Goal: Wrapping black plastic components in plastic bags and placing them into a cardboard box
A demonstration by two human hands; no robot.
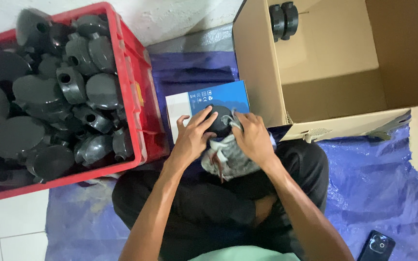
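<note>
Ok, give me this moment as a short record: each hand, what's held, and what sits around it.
left hand: left hand grips the dark round part from its side, fingers spread over the top
right hand: right hand presses a grey cloth against the same part
left of person: red crate filled with similar dark parts
ahead: blue and white box lying flat behind the hands
right ahead: open cardboard box, two dark parts in its far corner
floor: blue tarp; black phone at lower right

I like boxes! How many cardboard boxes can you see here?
2: a big open brown cardboard box at the upper right, and a small blue-and-white cardboard box just beyond the hands. Others may lie out of view.
</note>
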